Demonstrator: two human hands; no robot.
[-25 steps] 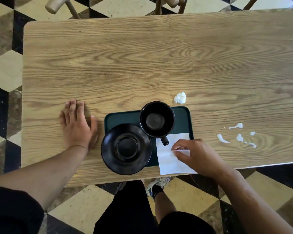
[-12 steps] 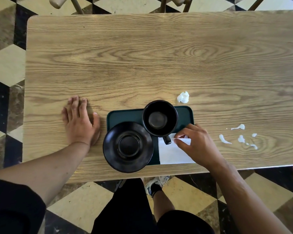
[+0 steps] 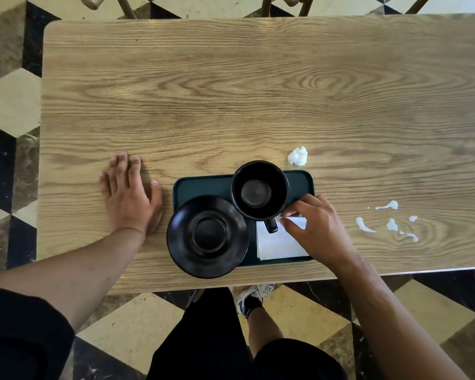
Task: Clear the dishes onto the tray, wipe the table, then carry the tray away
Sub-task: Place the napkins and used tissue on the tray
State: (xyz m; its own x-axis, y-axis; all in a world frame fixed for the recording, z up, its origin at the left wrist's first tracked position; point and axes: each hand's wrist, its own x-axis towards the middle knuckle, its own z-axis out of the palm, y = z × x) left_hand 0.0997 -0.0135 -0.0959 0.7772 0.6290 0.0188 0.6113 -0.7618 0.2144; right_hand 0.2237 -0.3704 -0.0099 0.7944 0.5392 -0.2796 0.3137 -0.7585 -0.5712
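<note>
Near edge: our dark green tray [image 3: 203, 185] sits close to the bench [image 3: 258, 91] lip. Round black saucer [image 3: 207, 236] on its left end overhangs the tray's near and left rims. Black cup [image 3: 260, 190] upright at the tray's far side, handle pointing at us. Our right hand [image 3: 317, 229] pinches the far corner of the white napkin [image 3: 279, 244] on the tray's right end, fingers curled. Left hand [image 3: 129, 196] lies flat on the wood left of the tray, fingers straight, holding nothing. White spill smears [image 3: 390, 223] right of the tray; crumpled tissue [image 3: 298, 155] just beyond it. Far half is bare oak grain. Checkered floor [image 3: 11, 105] around.
</note>
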